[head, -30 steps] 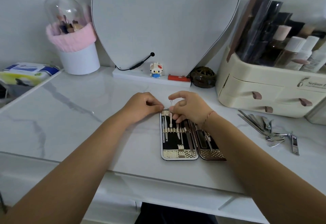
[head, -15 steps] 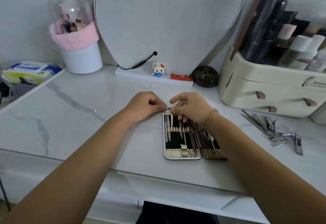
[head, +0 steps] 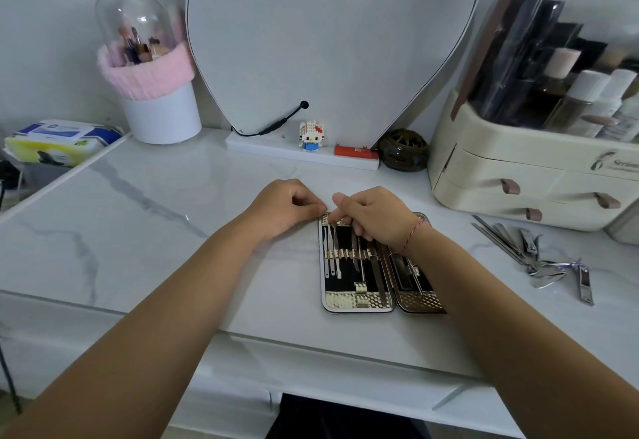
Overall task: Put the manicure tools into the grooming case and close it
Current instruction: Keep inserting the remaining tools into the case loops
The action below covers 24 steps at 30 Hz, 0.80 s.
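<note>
Left hand (head: 287, 208) is pinching the black-and-gold grooming case (head: 359, 302); right hand (head: 375, 219) is seemingly pinching a slim steel tool (head: 336, 238), risking skewing past its loop.

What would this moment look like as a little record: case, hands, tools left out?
case: open flat on the table, thin tools slotted in its left half.
left hand: fingers curled, at the case's far left corner.
right hand: fingers curled over those tools' far ends; grip hidden.
loose tools: piled on the table, right of the case.
task: case not yet closed.
</note>
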Motion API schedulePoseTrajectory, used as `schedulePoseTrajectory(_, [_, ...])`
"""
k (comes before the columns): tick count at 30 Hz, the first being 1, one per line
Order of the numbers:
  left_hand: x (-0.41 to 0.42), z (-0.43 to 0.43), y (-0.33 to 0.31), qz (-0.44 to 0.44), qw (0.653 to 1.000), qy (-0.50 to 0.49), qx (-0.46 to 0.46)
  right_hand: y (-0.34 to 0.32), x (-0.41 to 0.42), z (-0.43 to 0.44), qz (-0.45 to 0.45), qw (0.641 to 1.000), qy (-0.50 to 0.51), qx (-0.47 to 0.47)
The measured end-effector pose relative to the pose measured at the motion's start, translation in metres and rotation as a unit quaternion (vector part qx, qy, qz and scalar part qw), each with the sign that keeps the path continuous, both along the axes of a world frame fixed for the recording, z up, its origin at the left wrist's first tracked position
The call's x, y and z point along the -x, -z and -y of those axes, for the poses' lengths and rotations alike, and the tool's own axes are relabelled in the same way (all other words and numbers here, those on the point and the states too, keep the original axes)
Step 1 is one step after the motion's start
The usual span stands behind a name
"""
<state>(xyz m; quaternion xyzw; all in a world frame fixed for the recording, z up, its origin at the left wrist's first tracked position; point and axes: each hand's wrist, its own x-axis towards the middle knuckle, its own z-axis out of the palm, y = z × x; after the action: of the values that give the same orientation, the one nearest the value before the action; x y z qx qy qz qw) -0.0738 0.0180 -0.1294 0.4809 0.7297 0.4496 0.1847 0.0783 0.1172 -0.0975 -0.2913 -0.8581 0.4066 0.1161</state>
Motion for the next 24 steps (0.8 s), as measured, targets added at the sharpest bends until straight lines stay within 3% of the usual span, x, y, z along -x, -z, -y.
schedulePoseTrajectory(6, [0.000, 0.000, 0.001, 0.001, 1.000, -0.002, 0.003, -0.002, -0.005, 0.001, 0.010, 1.000, -0.015, -0.010])
schedulePoseTrajectory(14, [0.001, -0.003, 0.003, 0.012, 1.000, 0.000, 0.002, -0.004, -0.022, -0.004, -0.087, 0.994, -0.011, 0.067])
schedulePoseTrajectory(18, [0.003, -0.003, 0.005, 0.033, 0.999, 0.004, -0.007, -0.016, -0.069, -0.026, -0.116, 0.990, 0.068, -0.033])
schedulePoseTrajectory(22, [0.002, -0.003, 0.007, 0.037, 0.999, 0.003, -0.019, -0.015, -0.130, -0.062, -0.037, 0.962, 0.199, -0.182])
schedulePoseTrajectory(24, [0.001, -0.002, 0.007, 0.047, 0.999, 0.005, -0.026, -0.013, -0.152, -0.072, 0.000, 0.955, 0.240, -0.173])
